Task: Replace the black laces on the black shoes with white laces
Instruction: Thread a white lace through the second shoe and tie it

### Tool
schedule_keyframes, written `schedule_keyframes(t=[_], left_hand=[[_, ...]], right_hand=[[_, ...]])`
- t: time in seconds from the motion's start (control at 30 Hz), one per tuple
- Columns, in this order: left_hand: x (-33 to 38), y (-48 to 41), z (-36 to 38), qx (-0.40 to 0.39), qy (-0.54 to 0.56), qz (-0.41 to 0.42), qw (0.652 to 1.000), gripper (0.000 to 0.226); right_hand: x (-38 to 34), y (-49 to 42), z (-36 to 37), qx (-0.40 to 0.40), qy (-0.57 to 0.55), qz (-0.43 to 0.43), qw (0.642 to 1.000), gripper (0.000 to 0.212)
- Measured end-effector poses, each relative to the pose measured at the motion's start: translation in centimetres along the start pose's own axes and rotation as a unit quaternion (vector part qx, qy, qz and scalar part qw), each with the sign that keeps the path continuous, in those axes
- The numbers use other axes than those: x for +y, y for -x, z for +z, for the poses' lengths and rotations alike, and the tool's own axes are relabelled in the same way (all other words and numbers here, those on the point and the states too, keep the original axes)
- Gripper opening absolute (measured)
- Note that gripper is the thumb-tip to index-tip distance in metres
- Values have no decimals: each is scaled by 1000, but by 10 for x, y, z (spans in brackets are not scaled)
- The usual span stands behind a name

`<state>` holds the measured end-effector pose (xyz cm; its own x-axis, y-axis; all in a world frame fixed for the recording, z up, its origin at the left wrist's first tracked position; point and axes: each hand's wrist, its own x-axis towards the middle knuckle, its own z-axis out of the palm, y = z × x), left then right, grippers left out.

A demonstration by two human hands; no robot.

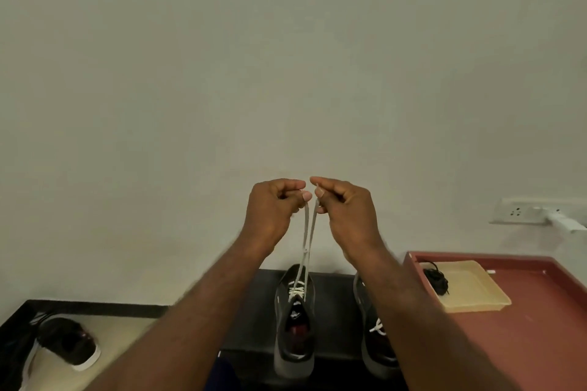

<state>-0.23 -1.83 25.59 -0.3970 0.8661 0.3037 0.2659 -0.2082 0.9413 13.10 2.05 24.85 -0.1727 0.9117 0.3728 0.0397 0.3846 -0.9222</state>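
A black shoe (294,324) stands on the dark table (257,311), toe toward the wall, with a white lace (306,232) threaded through its lower eyelets. Both lace ends rise straight up from it. My left hand (273,209) pinches one end and my right hand (344,211) pinches the other, held close together high above the shoe. A second black shoe (376,336) with a white lace stands to the right, partly hidden by my right forearm. The removed black laces (436,279) lie bundled in a beige tray (476,289).
The beige tray sits on a red-brown surface (524,327) at the right. Another dark shoe with a white sole (68,343) lies at the lower left. A wall socket with a white plug (536,211) is on the right wall.
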Motion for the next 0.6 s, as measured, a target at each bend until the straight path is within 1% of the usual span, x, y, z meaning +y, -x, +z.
schedule_keyframes(t=[0.17,0.23,0.3,0.37,0.5,0.53,0.6], left_hand=[[11,-6,7,-2,26,20,999,27],[14,-9,7,-4,30,24,999,29],[17,-12,5,-12,32,14,999,31],[21,-16,0,-31,43,-16,998,30],[25,-23,-10,-62,83,-84,991,25],[25,-25,-12,-62,79,-86,991,24],[23,-27,-13,-57,36,-62,996,26]], right_hand=[[-1,-5,0,-7,0,6,1000,24],[-4,-6,-1,-2,-2,4,1000,18],[-6,-8,-1,3,-7,-9,1000,10],[-6,-11,0,8,4,-25,1000,7],[-5,-14,2,-6,47,-53,997,14],[-4,-15,3,-12,60,-56,997,16],[-2,-17,7,-18,82,-64,994,19]])
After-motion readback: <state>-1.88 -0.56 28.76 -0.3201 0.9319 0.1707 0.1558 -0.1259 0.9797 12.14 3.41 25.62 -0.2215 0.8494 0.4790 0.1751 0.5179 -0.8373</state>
